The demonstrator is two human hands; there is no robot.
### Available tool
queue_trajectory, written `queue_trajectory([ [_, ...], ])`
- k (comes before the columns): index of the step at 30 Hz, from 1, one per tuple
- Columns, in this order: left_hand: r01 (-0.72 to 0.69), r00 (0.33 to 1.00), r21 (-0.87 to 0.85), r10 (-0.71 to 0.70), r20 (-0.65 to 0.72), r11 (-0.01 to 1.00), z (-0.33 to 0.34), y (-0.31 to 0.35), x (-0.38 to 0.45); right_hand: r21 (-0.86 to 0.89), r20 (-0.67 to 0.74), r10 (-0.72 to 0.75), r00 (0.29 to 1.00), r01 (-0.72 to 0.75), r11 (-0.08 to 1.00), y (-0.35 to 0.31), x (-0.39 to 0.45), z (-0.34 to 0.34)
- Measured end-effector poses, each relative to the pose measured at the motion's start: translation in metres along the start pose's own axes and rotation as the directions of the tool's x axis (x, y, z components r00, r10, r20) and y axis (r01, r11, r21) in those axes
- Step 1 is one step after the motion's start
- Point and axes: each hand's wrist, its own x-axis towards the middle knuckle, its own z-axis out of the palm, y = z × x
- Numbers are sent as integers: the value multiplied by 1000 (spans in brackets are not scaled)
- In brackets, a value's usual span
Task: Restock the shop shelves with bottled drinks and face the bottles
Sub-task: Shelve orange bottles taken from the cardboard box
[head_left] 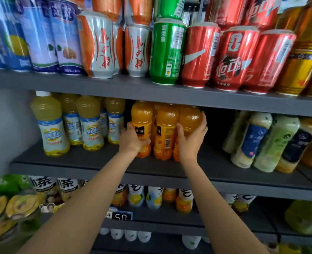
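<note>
Three orange juice bottles stand side by side on the middle grey shelf (96, 162). My left hand (133, 138) grips the left orange bottle (141, 116) around its label. My right hand (192, 136) grips the right orange bottle (189, 118), fingers wrapped round its far side. The middle orange bottle (165, 129) stands between them, its barcode facing out. More orange bottles show dimly behind the front row.
Pale yellow juice bottles (50, 125) stand left of the orange ones; milky and green tea bottles (258, 142) lean at the right, with a dark gap between. Cans (166, 52) fill the shelf above. Small bottles and a price tag (121, 216) sit below.
</note>
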Motion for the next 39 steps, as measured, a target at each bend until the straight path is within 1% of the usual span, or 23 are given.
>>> queue_trajectory([
  [2,-8,1000,40,8,-7,999,5,-7,-2,-15,4,18,1000,-18,1000,3,2,0],
  [4,-32,999,-13,33,22,999,6,-16,-11,-59,-25,3,1000,-5,998,5,-4,-5],
  [6,-53,999,-78,53,3,996,-1,-25,-24,-89,-88,-102,991,94,992,2,-22,-9],
  [8,-110,992,-111,101,-81,988,-15,-37,-45,-101,-89,-230,969,221,970,-2,-54,-7],
  [10,-208,964,-80,190,-188,975,-32,-58,-74,-99,8,-329,944,328,939,-7,-94,3],
  [12,-240,940,-46,221,-262,970,-51,-91,-110,-83,151,-380,913,394,915,-14,-136,22],
  [14,-199,933,-1,189,-307,980,-72,-139,-148,-92,301,-389,871,432,897,-22,-180,44],
  [16,-96,942,69,113,-316,993,-94,-198,-196,-104,492,-326,807,426,899,-26,-234,64],
  [17,-33,943,87,60,-327,996,-105,-230,-223,-113,627,-254,737,408,906,-25,-262,74],
  [18,48,939,99,-12,-343,994,-116,-264,-252,-144,768,-152,622,399,905,-19,-291,83],
  [19,150,931,112,-103,-351,982,-123,-299,-283,-170,886,-36,461,398,901,-12,-322,89],
  [20,280,918,140,-222,-328,950,-131,-333,-316,-193,959,89,268,392,899,-3,-355,93],
  [21,422,887,189,-361,-286,887,-139,-368,-350,-200,980,186,72,389,899,7,-389,96],
  [22,559,828,249,-514,-226,791,-146,-398,-385,-202,961,261,-96,406,891,16,-422,95],
  [23,656,749,308,-645,-153,689,-151,-426,-419,-204,919,327,-222,441,874,30,-454,92],
  [24,699,683,368,-725,-91,612,-156,-446,-452,-194,876,372,-308,482,855,43,-483,88],
  [25,717,635,406,-772,-43,567,-157,-466,-483,-178,837,408,-365,523,833,59,-511,81],
  [28,737,561,438,-827,29,515,-149,-506,-549,-186,745,500,-442,582,791,113,-579,72],
  [30,747,515,434,-851,102,504,-135,-526,-567,-220,694,537,-478,570,792,144,-615,70],
  [31,758,509,412,-854,113,506,-123,-541,-574,-228,660,557,-505,572,788,161,-635,71],
  [33,770,542,332,-833,109,545,-106,-555,-568,-231,631,579,-517,587,776,192,-658,75],
  [37,768,625,128,-778,59,627,-37,-620,-560,-152,590,589,-552,640,753,295,-735,92],
  [39,757,647,97,-762,32,646,-3,-657,-559,-111,562,617,-550,690,716,345,-776,96],
])
